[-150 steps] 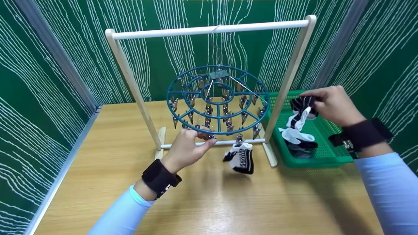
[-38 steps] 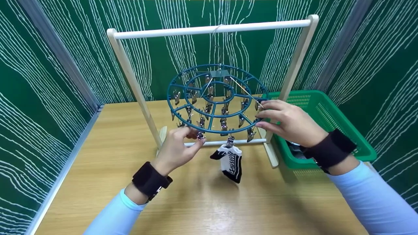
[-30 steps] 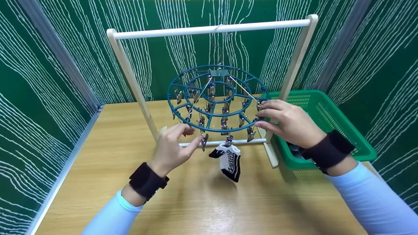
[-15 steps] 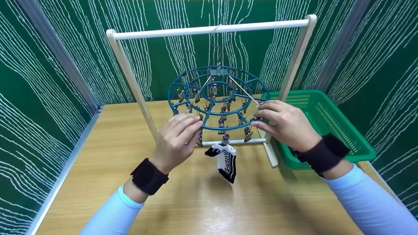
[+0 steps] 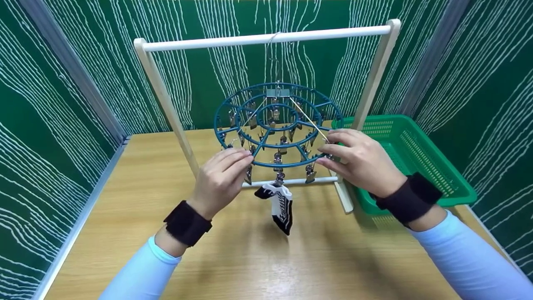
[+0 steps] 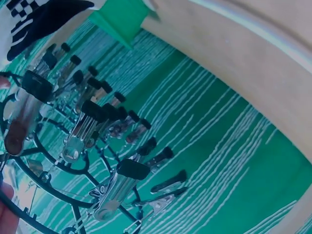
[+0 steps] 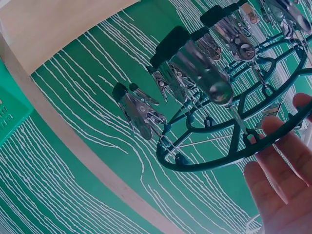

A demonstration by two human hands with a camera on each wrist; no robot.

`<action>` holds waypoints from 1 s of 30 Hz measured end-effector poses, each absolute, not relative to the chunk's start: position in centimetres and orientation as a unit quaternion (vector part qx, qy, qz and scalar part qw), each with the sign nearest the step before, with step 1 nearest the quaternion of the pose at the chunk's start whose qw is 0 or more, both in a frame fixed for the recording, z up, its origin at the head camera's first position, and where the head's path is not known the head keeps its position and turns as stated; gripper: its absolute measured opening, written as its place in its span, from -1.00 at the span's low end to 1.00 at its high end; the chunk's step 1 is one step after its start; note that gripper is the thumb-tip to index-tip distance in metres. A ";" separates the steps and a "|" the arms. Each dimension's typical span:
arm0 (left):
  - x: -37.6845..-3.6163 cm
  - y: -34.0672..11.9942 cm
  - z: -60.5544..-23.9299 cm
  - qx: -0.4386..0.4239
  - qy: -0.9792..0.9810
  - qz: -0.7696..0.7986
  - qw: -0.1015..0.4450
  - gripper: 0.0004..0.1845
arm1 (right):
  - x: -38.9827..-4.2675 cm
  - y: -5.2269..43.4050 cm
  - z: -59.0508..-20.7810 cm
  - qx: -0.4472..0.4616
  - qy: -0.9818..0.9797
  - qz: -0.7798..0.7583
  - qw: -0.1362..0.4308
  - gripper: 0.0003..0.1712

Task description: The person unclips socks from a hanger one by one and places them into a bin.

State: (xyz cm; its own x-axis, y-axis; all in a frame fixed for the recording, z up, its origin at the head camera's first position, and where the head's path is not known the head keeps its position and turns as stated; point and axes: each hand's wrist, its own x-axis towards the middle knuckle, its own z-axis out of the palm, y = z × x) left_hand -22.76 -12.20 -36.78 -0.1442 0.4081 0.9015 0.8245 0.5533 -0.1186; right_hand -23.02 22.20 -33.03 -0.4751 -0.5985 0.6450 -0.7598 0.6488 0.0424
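Observation:
A round blue-green clip hanger hangs from the rack, with several metal clips dangling beneath its rings. My left hand holds the front left of the outer rim, fingers over it; in the left wrist view the clips beside that hand point away from the rings. At the front right, my right hand grips the rim with fingers above and thumb below. From a front clip between the hands hangs one black-and-white sock, clear of the table.
The wooden rack stands on the table, its right post close behind my right hand. A green basket sits on the right, partly hidden by that hand. Green walls with white lines close in the sides and back.
The right hand, over the basket with a sock earlier, has come to the rim. The left let go of a clip and took the rim. The hanger has turned, swinging the hanging sock leftward.

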 end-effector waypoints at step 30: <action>-20.4 -9.2 -37.5 -0.380 -0.833 -0.338 0.218 -0.64 | -23.0 21.0 -33.3 0.410 -0.833 0.110 0.356 -0.77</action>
